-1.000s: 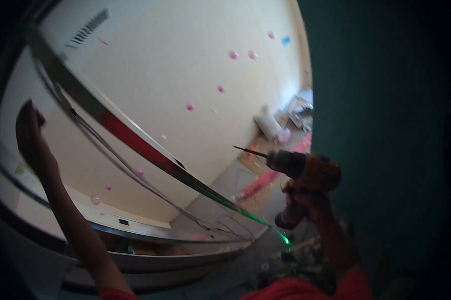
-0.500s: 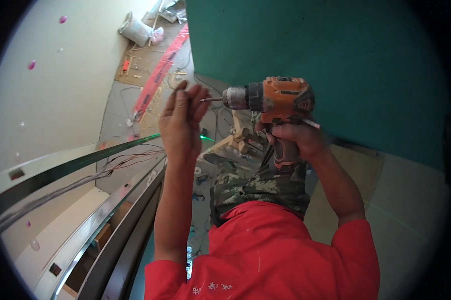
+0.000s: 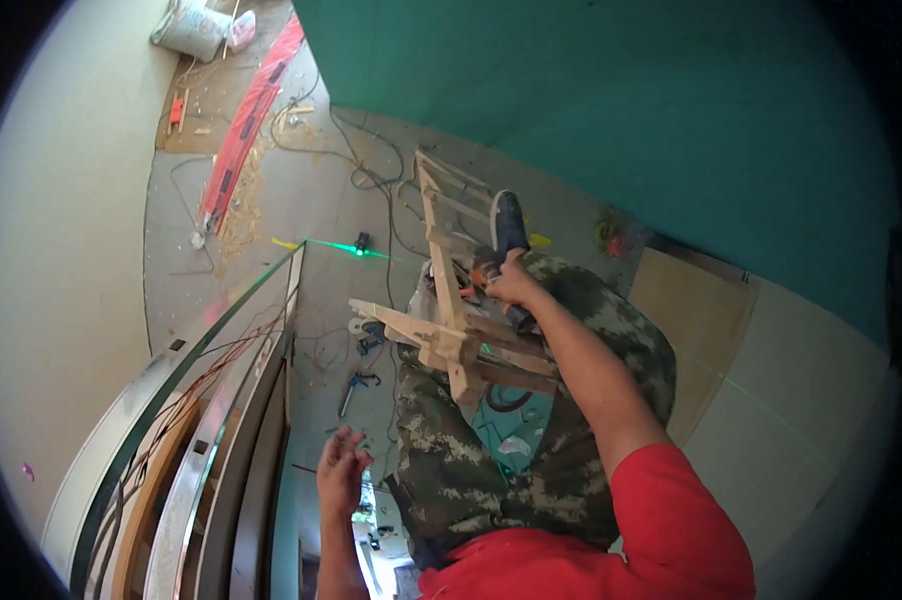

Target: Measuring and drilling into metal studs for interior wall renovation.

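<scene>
My right hand (image 3: 511,284) is lowered among the camouflage-trousered legs and the wooden stepladder (image 3: 433,220). It is closed on an orange cordless drill (image 3: 484,268), only part of which shows beside the ladder's rungs. The drill's bit and chuck cannot be made out. My left hand (image 3: 341,468) hangs in front of the metal-edged frame, fingers loosely bent and apart, with nothing visible in it. One dark shoe (image 3: 508,222) stands by the ladder, near the drill.
A green wall (image 3: 611,120) rises at right. Left stand metal-edged frames (image 3: 196,460) with loose wires (image 3: 191,400). On the floor lie a glowing green laser device (image 3: 361,245), dark cables (image 3: 389,230), a red plastic strip (image 3: 251,130), small tools (image 3: 356,385) and a white sack (image 3: 193,30).
My right hand has brought the drill down from chest height to beside the ladder. My left hand has left the drill bit and dropped lower. The view has shifted, showing more floor and ladder.
</scene>
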Demonstrator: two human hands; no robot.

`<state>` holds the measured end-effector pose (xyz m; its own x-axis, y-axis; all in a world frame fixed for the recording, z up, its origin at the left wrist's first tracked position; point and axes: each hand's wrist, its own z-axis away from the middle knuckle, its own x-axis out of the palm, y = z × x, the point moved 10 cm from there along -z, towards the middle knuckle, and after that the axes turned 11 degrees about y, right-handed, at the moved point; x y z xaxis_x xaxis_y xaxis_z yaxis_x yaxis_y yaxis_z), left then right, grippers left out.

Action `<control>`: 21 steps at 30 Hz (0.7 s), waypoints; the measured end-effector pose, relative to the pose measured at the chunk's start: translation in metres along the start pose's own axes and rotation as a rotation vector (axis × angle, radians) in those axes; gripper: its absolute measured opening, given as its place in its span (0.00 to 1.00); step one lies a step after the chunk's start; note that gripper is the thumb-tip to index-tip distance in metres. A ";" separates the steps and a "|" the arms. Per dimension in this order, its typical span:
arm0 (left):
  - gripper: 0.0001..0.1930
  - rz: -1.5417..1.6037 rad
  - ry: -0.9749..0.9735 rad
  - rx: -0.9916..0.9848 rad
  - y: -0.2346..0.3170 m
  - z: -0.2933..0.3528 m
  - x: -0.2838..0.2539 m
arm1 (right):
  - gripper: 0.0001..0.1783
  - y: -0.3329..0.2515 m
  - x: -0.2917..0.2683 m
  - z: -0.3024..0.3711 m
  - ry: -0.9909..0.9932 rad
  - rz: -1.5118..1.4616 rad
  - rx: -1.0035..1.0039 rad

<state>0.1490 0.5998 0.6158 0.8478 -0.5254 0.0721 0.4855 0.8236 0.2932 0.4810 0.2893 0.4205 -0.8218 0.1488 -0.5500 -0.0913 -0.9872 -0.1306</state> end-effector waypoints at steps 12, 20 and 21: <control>0.11 0.083 0.160 -0.293 -0.114 -0.048 -0.009 | 0.28 0.114 0.272 -0.090 -0.821 -0.562 0.441; 0.11 0.116 0.402 -0.247 -0.140 -0.034 -0.071 | 0.24 0.099 0.313 -0.135 -0.780 -1.546 0.724; 0.11 0.101 0.409 -0.252 -0.146 -0.031 -0.073 | 0.24 0.100 0.297 -0.134 -0.777 -1.529 0.709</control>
<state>0.0230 0.5241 0.5381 0.8832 -0.3547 -0.3067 0.3900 0.9188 0.0603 0.3031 0.2419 0.1338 0.1694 0.9688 0.1807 -0.9308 0.0970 0.3524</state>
